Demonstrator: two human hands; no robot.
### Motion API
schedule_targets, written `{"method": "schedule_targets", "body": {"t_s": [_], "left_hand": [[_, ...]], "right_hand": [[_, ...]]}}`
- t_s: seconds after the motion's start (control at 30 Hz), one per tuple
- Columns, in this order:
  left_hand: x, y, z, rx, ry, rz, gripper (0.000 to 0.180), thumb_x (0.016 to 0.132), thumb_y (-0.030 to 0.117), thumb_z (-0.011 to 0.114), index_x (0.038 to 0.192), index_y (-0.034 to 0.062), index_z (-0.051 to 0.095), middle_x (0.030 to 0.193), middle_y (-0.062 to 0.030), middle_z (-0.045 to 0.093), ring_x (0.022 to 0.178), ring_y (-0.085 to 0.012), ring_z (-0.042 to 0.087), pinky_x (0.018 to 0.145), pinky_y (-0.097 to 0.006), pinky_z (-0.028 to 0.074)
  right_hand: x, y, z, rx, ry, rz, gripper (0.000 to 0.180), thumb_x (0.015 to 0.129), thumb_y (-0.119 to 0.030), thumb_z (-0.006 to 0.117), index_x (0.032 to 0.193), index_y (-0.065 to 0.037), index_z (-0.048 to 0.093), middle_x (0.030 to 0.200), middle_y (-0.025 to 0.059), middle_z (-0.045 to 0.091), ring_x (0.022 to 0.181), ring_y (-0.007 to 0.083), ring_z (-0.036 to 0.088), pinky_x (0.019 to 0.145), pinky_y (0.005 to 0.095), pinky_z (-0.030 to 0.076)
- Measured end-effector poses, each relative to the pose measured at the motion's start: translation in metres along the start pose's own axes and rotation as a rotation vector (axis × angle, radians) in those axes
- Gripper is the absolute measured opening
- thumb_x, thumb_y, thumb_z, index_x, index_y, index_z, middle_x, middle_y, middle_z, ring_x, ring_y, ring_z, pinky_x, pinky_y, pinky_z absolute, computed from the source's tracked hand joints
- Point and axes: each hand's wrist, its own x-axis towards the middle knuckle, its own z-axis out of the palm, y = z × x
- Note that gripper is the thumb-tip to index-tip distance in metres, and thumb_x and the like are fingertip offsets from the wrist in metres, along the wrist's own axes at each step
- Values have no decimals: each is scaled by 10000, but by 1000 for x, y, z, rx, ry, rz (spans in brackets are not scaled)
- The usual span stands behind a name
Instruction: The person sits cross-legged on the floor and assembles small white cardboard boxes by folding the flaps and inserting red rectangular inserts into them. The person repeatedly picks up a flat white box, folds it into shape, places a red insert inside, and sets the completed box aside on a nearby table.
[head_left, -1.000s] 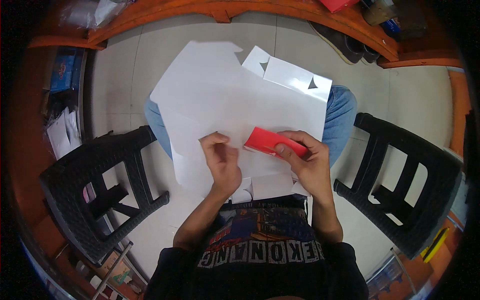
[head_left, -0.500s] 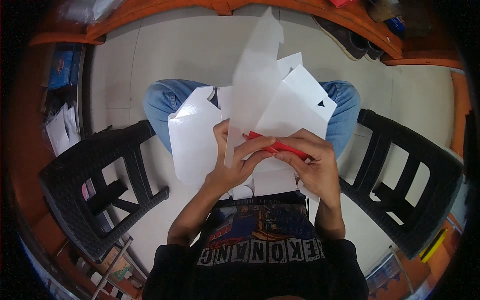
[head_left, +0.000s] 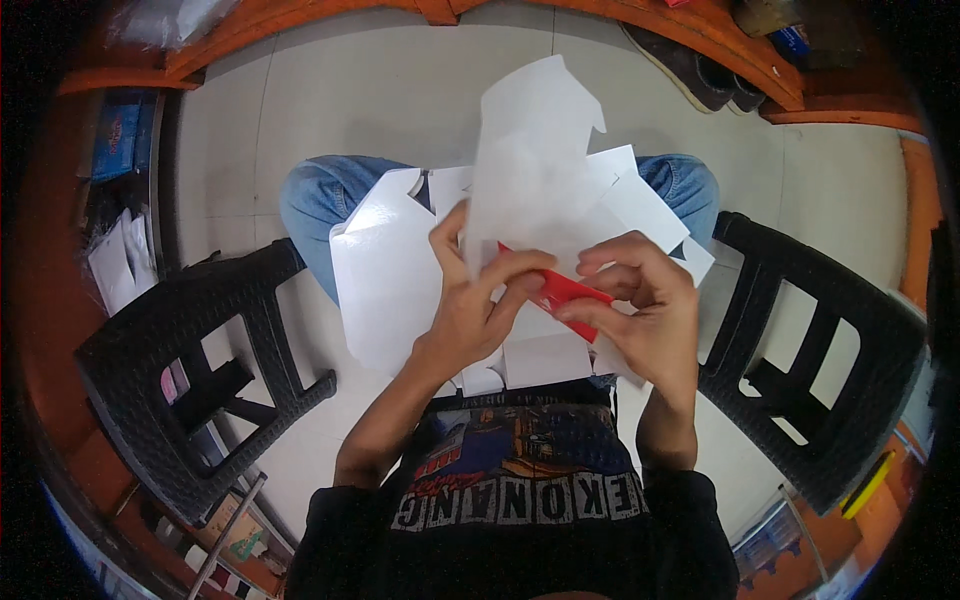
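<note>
My left hand [head_left: 475, 300] pinches the left end of a small red paper piece [head_left: 560, 296] between thumb and index finger. A white cardboard sheet [head_left: 530, 150] stands upright from the same hand, its lower edge behind my fingers. My right hand [head_left: 645, 310] is at the red piece's other end; the thumb presses on its face and the curled fingers lie along its upper edge, the index finger raised off. Under both hands, white die-cut cardboard [head_left: 390, 270] covers my lap, with more cut sheets [head_left: 650, 205] spread to the right.
Black plastic stools [head_left: 195, 370] flank me on both sides, the right one [head_left: 820, 360] by my elbow. Orange wooden shelving [head_left: 330, 40] curves around. Dark shoes [head_left: 690, 75] lie at the far right, and a yellow-handled tool [head_left: 868, 485] lies at lower right.
The red piece now shows a broader face. My right hand has loosened its hold, lifting its index finger and shifting right. The upright white sheet has swung to face me more.
</note>
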Motion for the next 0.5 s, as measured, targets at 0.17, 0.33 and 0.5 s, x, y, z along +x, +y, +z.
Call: {"method": "schedule_targets", "body": {"t_s": [0.17, 0.33, 0.5], "left_hand": [[14, 5, -1, -235, 155, -79, 73, 1017, 93, 624, 1054, 33, 606, 1181, -131, 443, 1101, -231, 471, 897, -332, 495], [18, 19, 6, -144, 214, 15, 85, 1050, 87, 570, 1114, 30, 568, 1136, -110, 453, 1047, -182, 466, 849, -286, 510], [18, 54, 15, -387, 117, -75, 54, 1027, 55, 588, 1068, 19, 583, 1052, -104, 545, 983, -184, 511, 760, -282, 547]], "right_hand": [[-22, -22, -28, -80, 5, -142, 651, 600, -231, 937, 1142, 1, 662, 1132, 127, 720, 1136, 299, 688, 1066, 478, 464], [-45, -23, -16, -635, 135, -392, 334, 804, -191, 825, 1085, -52, 709, 1024, 90, 751, 1102, 321, 697, 1214, 646, 218], [-34, -15, -1, -784, 397, -429, 247, 848, -88, 767, 1087, -59, 714, 1051, 102, 718, 1099, 293, 671, 1218, 622, 200]]}}
